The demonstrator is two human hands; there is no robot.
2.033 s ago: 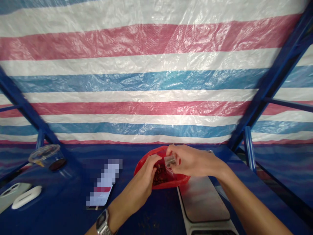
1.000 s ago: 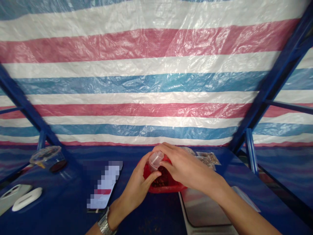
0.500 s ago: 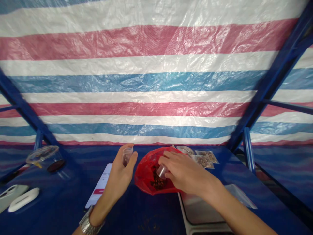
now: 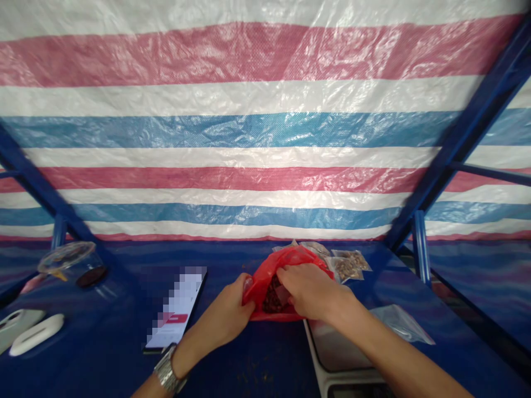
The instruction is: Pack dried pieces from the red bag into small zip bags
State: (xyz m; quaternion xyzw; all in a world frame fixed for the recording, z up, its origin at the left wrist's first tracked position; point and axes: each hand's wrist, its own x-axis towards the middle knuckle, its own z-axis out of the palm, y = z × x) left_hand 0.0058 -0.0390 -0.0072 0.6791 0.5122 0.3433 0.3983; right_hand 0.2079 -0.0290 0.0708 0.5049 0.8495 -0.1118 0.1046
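Observation:
A red plastic bag (image 4: 296, 255) lies open at the centre of the blue table, with dark brown dried bits (image 4: 270, 301) inside. My left hand (image 4: 228, 315) is closed on the bag's left edge, thumb below and fingers above. Whether the small clear bag is still in that hand, I cannot make out. Reaching into the mouth of the red bag, my right hand (image 4: 313, 290) is closed round a small clear plastic cup (image 4: 284, 294). The cup is tipped down among the brown bits and partly hidden by my fingers.
A scale (image 4: 344, 354) sits under my right forearm. Filled clear zip bags (image 4: 347, 269) lie behind the red bag, and a flat zip bag (image 4: 400, 322) lies right. Leftward are a lit phone (image 4: 178, 309), a lidded plastic cup (image 4: 77, 262) and a white case (image 4: 37, 334).
My left hand, which held a small clear bag apart from the red bag, has moved right and gripped its edge. The red bag has shifted slightly right and its mouth has narrowed.

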